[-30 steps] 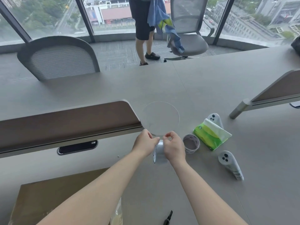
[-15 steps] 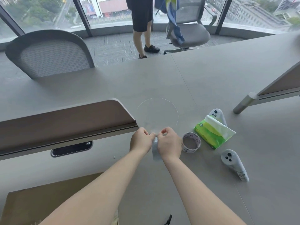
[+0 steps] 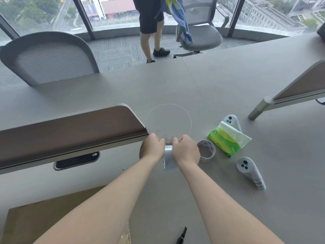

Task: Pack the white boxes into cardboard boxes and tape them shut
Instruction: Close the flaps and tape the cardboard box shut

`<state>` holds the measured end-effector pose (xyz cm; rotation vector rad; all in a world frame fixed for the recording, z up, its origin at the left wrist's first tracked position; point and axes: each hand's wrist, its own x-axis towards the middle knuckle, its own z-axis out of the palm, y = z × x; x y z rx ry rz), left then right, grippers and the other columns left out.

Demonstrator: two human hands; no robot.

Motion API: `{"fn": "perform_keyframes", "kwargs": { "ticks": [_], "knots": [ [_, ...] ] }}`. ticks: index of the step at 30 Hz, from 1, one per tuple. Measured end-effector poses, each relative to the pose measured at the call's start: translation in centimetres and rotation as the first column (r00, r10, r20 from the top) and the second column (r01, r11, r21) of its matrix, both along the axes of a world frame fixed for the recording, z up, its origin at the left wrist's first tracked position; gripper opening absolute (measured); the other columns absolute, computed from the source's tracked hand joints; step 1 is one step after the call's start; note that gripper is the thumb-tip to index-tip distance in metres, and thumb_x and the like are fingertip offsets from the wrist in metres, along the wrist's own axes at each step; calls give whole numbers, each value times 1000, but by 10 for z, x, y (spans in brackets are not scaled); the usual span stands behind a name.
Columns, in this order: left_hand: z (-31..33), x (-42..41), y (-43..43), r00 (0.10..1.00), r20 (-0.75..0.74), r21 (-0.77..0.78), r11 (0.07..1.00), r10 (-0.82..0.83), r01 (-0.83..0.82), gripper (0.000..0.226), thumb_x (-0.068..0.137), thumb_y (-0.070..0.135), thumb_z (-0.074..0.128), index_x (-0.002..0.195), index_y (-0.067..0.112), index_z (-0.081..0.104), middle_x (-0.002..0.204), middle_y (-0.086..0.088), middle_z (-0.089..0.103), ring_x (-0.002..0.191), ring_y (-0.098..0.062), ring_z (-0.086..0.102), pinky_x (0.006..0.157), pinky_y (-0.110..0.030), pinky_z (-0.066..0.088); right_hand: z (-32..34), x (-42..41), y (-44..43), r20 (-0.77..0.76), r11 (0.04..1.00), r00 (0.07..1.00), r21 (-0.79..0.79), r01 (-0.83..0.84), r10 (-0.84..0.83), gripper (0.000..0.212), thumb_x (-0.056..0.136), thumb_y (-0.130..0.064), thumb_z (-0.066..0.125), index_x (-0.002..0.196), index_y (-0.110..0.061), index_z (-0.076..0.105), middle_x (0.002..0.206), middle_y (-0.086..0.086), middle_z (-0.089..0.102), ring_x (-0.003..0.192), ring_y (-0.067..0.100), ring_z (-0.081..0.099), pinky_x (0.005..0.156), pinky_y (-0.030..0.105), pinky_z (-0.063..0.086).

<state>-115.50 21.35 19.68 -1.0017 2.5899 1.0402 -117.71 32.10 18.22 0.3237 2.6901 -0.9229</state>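
Observation:
My left hand (image 3: 151, 148) and my right hand (image 3: 186, 150) are side by side over the grey table (image 3: 228, 81). Both pinch a strip of clear tape (image 3: 168, 118) that arches up and away in a big loop. A short tail of the tape (image 3: 169, 158) hangs down between my wrists. A roll of clear tape (image 3: 206, 150) lies on the table just right of my right hand. The top of a cardboard box (image 3: 35, 221) shows at the lower left, partly behind my left forearm. No white boxes are in view.
A green tissue pack (image 3: 228, 140) and two grey controllers (image 3: 250, 172) (image 3: 231, 121) lie to the right. A black tool (image 3: 182, 236) sits at the bottom edge. Desk dividers (image 3: 70, 131) (image 3: 299, 87) stand left and right. A person (image 3: 151, 23) stands by chairs beyond the table.
My hands have stayed together on the tape and turned slightly. The hanging tail between them has shifted. The view has tilted a little and the person at the back has stepped.

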Motion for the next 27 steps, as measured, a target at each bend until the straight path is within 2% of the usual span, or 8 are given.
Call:
{"fn": "perform_keyframes", "kwargs": {
  "ticks": [4,7,11,15,21,25,27],
  "knots": [
    [18,22,-5,999,-14,4,999,-50,50,18,93,30,50,82,17,46,82,-1,57,78,-25,54,59,-32,34,12,14,10,-33,999,999,30,-21,22,21,95,-32,46,93,-14,57,92,4,65,82,27,57,64,33,38],
    [35,47,-13,991,-43,6,992,-125,125,18,93,31,49,82,16,47,79,0,58,75,-24,53,57,-33,33,26,35,10,-120,997,991,57,-54,61,15,93,-28,48,92,-14,56,99,6,61,86,26,55,67,34,37],
    [56,91,-35,958,-71,-54,960,-279,276,17,93,31,51,86,15,54,83,-2,63,81,-27,56,67,-33,41,47,78,-8,-260,990,957,81,-112,129,17,92,-24,52,101,-12,60,104,8,56,97,29,52,78,38,41],
    [71,148,-65,910,-94,-106,913,-404,394,20,94,34,52,90,15,58,92,-5,68,90,-29,61,78,-36,50,62,131,-36,-302,986,939,31,-164,166,12,90,-21,54,94,-11,60,101,8,58,94,29,55,75,35,38],
    [78,239,-111,834,-111,-170,837,-541,520,18,94,32,54,92,15,59,97,-4,67,91,-26,60,71,-32,43,70,224,-72,-248,977,947,-10,-212,203,17,93,-23,53,88,-10,62,94,5,62,87,27,57,73,35,43],
    [64,291,-141,773,-79,-206,769,-630,605,18,94,29,53,104,15,61,108,0,63,106,-22,56,82,-30,42,59,287,-89,-173,967,952,68,-245,253,23,94,-23,50,75,-13,57,90,6,62,85,26,55,71,35,40],
    [53,308,-150,750,-73,-203,746,-658,635,25,95,31,54,115,17,60,121,1,61,119,-20,52,94,-30,42,56,309,-96,-130,953,946,103,-286,297,27,94,-23,48,68,-20,52,89,4,59,86,24,53,70,34,36]
  ]
}}
